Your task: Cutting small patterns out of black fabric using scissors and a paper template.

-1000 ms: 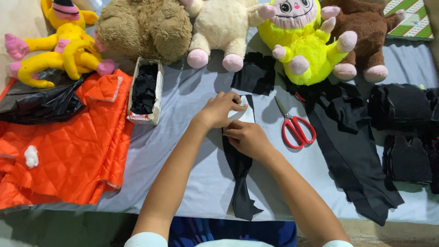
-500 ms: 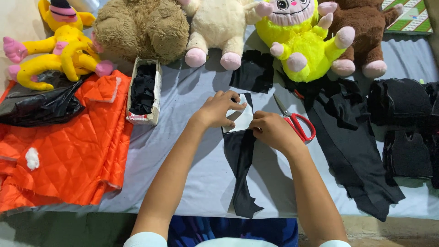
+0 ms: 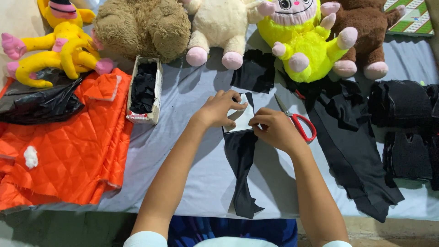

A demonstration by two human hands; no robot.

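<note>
**Paper pattern pinned on black cloth, nothing cut yet**

Your left hand (image 3: 218,110) and right hand (image 3: 273,129) each pinched shut on the white paper pattern (image 3: 242,120), pressing it onto the black cloth strip (image 3: 241,171) at mid-table. The cloth looked uncut around the pattern; the scissors (image 3: 299,123) lay idle just beside your right hand, so cutting remained.

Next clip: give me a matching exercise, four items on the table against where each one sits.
Items:
1. scissors
2. cardboard box
3. orange quilted fabric
4. black fabric strip

Places:
A. far left of the table
B. under both hands
C. just right of the right hand
D. left of the left hand, filled with black scraps

Pairs: 1-C, 2-D, 3-A, 4-B
</note>
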